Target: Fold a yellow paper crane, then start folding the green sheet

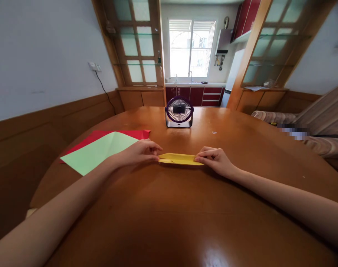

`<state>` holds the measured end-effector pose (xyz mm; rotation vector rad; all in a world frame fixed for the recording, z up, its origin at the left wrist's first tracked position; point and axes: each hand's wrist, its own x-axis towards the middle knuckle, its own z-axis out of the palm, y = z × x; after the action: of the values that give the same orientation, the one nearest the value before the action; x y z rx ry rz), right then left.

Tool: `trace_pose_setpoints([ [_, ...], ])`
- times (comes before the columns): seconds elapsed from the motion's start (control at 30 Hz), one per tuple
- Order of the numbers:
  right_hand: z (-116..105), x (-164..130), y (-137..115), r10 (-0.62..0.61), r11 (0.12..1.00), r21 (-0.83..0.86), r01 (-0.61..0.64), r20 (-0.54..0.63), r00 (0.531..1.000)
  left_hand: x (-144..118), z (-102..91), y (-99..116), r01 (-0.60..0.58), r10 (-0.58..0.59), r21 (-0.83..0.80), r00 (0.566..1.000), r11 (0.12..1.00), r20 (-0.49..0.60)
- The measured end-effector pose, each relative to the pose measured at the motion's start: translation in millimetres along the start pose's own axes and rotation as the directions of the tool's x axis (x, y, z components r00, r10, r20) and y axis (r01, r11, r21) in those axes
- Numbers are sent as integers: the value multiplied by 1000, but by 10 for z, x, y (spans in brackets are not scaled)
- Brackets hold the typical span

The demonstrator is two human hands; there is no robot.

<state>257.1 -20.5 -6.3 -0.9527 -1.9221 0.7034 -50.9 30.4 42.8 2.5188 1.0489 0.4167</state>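
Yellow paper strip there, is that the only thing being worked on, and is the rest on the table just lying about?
In hand:
- narrow folded yellow paper strip, pinched at its ends by left hand and right hand

Lying about:
- light green paper sheet
- red paper sheet beneath it
- small purple desk fan
- round wooden table

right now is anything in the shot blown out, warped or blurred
Head view: the window is blown out white; the door frames and table edge bow from wide-lens distortion; glare streaks the near tabletop; a pixelated patch sits on the sofa. The yellow paper and both hands stay sharp.
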Motion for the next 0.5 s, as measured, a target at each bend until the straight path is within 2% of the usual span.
trace_pose_setpoints([
  [0.13,21,-11,-24,-43,998,-44,44,22,999,11,125,123,-91,92,7,993,996,-79],
  [0.33,37,-10,-42,-155,980,-115,165,98,983,68,421,406,-172,172,7,985,985,-8],
  [0.43,49,-3,-53,-129,988,-75,134,76,989,101,475,439,-168,168,-39,986,985,-3],
  [0.5,53,1,-63,-87,995,-40,89,47,995,110,482,439,-128,126,-131,992,983,-22],
])
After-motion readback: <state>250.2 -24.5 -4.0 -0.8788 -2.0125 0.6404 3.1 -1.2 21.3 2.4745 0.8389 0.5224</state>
